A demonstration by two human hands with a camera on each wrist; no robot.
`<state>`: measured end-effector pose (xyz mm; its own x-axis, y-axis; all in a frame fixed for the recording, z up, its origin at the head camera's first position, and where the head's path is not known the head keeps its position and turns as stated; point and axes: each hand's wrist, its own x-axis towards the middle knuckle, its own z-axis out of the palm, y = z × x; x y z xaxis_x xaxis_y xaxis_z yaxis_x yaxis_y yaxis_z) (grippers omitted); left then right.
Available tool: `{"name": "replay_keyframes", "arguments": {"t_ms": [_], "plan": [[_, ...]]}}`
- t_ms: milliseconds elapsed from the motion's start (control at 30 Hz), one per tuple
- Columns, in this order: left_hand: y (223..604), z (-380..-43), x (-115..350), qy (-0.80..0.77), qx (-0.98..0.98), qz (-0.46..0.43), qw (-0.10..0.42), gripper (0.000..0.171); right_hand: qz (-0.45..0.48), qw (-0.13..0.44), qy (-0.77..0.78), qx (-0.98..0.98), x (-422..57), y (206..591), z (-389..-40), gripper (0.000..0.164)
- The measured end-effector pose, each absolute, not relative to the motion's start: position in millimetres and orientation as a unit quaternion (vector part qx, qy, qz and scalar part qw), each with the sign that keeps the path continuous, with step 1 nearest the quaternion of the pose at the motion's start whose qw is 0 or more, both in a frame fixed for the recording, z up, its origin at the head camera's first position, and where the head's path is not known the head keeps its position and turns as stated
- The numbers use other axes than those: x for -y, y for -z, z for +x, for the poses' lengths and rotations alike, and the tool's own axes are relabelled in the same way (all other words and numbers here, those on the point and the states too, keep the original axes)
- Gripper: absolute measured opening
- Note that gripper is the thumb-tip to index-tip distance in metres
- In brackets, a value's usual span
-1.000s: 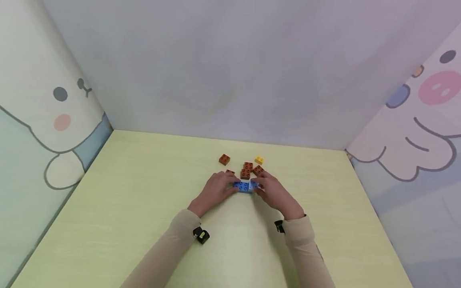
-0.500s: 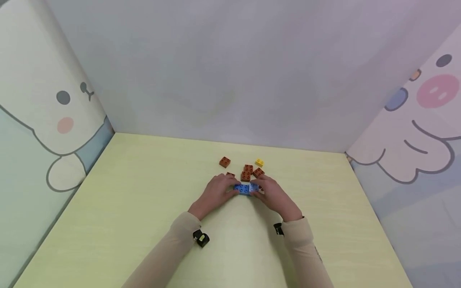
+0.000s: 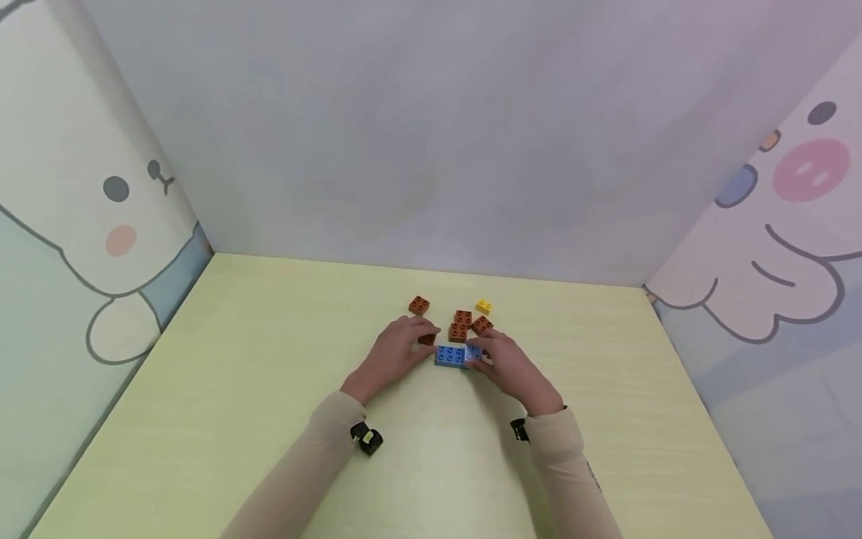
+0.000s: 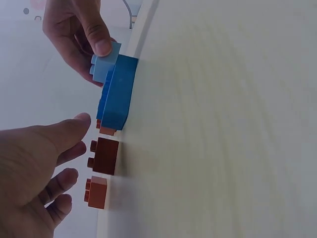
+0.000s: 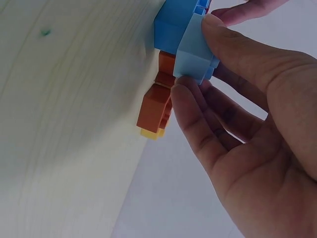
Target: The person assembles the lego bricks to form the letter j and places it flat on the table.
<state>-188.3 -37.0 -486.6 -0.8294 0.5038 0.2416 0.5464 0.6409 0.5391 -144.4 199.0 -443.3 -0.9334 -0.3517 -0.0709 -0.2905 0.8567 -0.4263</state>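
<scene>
A long blue brick [image 3: 449, 355] lies on the table with a light blue brick [image 5: 193, 49] seated on its right end and jutting past it. My right hand [image 3: 515, 370] pinches the light blue brick between thumb and fingers. Just left of the blue brick is my left hand [image 3: 393, 352], thumb and fingers spread apart and nothing held. A reddish-brown brick [image 3: 427, 339] shows in the gap between its thumb and forefinger; in the left wrist view the left thumb [image 4: 74, 130] stays apart from the brown brick [image 4: 105, 156].
Behind the blue brick, several reddish-brown bricks [image 3: 459, 332] form a loose cluster, with a small yellow brick [image 3: 483, 307] beyond them. Another brown brick [image 3: 419, 305] lies farther back left. The pale yellow table [image 3: 269, 322] meets a grey back wall [image 3: 431, 150] and printed side walls.
My left hand has let go of the blue brick's left end and shifted slightly left to a brown brick. My right hand stays on the light blue brick.
</scene>
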Motion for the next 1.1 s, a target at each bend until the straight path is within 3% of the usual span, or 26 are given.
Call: {"name": "replay_keyframes", "arguments": {"t_ms": [200,567,1100], "plan": [[486.6,-199.8,47.2,0.291,0.914,-0.278,0.045,0.039,-0.162,0.077,0.214,-0.96,-197.7,444.0,-146.0,0.039],[495.2,-210.4,54.8,0.289,0.915,-0.281,0.006,0.049,-0.158,0.077,0.218,-0.96,-194.6,445.8,-147.3,0.039],[496.3,-219.4,50.2,0.261,0.919,-0.297,0.003,0.042,-0.155,0.068,0.226,-0.959,-195.0,449.8,-153.0,0.041]]}}
